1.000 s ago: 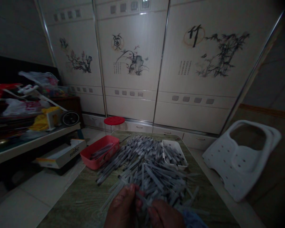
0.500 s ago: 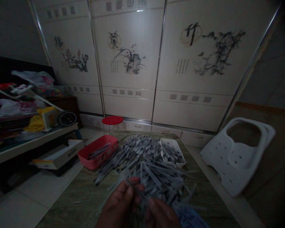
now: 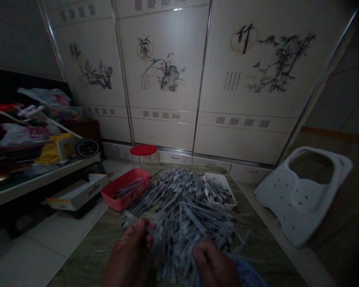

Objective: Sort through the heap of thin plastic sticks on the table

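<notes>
Fingers (image 3: pixel 150 239) of the left hand (image 3: pixel 129 247) are bent in and nearly closed, with the thumb laid over them, and they have hold of a pen (image 3: pixel 130 215), a slim, clear one. It slants across the grip, one end out toward ten o'clock, the other toward four, over the near edge of the pile (image 3: pixel 194 219). That hand comes up from seven o'clock, thumb side uppermost, thumb tip aimed at about one. On the right hand (image 3: pixel 214 263) the fingers are curled tight, thumb against the forefinger, knuckles toward twelve; whether anything is pinched between them I cannot tell. It is set lower and nearer than the left, the two well apart, with pens lying between. Blue cloth (image 3: pixel 248 274) shows just beside it at four o'clock. Loose pens spread over the table (image 3: pixel 86 251), from the hands out toward twelve. Beyond the left hand, at twelve, a red basket (image 3: pixel 110 196) holds some pens; beyond the right hand, also near twelve, a white tray (image 3: pixel 233 204) holds more, with the pile running up against its left side.
</notes>
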{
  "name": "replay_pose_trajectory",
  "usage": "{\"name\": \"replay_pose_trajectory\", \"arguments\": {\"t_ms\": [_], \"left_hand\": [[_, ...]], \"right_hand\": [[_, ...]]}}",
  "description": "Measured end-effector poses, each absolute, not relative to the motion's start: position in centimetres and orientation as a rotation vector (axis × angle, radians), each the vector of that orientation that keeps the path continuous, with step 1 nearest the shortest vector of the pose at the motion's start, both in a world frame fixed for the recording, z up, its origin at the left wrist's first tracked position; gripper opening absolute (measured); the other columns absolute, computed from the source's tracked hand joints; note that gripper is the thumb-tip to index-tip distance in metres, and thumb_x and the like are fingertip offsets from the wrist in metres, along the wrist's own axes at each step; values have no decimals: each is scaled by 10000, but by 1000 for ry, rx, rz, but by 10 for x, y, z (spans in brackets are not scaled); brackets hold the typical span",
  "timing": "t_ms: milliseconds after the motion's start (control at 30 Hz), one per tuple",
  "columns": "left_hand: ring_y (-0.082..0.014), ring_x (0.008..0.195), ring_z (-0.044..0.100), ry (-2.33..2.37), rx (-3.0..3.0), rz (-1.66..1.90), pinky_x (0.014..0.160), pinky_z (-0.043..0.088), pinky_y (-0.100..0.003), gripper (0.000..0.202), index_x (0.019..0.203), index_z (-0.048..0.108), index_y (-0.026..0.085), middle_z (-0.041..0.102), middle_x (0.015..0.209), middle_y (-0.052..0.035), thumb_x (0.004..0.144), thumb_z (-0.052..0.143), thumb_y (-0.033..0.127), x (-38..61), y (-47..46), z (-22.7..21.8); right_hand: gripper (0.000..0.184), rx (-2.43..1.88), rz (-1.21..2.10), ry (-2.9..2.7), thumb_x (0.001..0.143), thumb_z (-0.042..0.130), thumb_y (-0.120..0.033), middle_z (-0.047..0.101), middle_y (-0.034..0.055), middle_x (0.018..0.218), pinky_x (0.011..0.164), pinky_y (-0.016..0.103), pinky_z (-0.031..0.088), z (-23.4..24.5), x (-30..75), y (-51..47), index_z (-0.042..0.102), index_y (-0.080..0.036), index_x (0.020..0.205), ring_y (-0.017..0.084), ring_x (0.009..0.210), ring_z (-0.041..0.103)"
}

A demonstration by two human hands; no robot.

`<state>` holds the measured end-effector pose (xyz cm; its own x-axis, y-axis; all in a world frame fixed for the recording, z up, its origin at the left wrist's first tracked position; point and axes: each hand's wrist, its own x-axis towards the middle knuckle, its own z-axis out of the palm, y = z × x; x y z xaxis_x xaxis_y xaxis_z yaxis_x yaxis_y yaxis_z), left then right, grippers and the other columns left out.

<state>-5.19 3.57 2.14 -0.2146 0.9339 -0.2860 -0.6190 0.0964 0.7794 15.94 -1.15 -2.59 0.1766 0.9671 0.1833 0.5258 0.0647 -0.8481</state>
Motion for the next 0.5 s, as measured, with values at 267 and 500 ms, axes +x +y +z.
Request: {"name": "replay_pose_trajectory", "arguments": {"t_ms": [267, 500], "left_hand": [[-91, 637, 573, 1019, 457, 1397, 594, 505, -163, 333, 898, 738, 185, 715, 804, -3, 761, 915, 432, -27, 28, 17], [-117, 649, 575, 1111, 731, 1288, 606, 487, -203, 428, 1121, 758, 204, 754, 901, -38, 863, 788, 544, -24, 28, 12]], "right_hand": [[631, -1706, 526, -1295, 997, 464, -568, 799, 153, 1247, 922, 363, 591, -18, 189, 2, 669, -155, 1428, 306, 1153, 750], [461, -1451, 637, -1413, 969, 563, -590, 831, 119, 1125, 940, 342, 589, -17, 159, -6, 837, -236, 1078, 289, 1061, 774]]}}
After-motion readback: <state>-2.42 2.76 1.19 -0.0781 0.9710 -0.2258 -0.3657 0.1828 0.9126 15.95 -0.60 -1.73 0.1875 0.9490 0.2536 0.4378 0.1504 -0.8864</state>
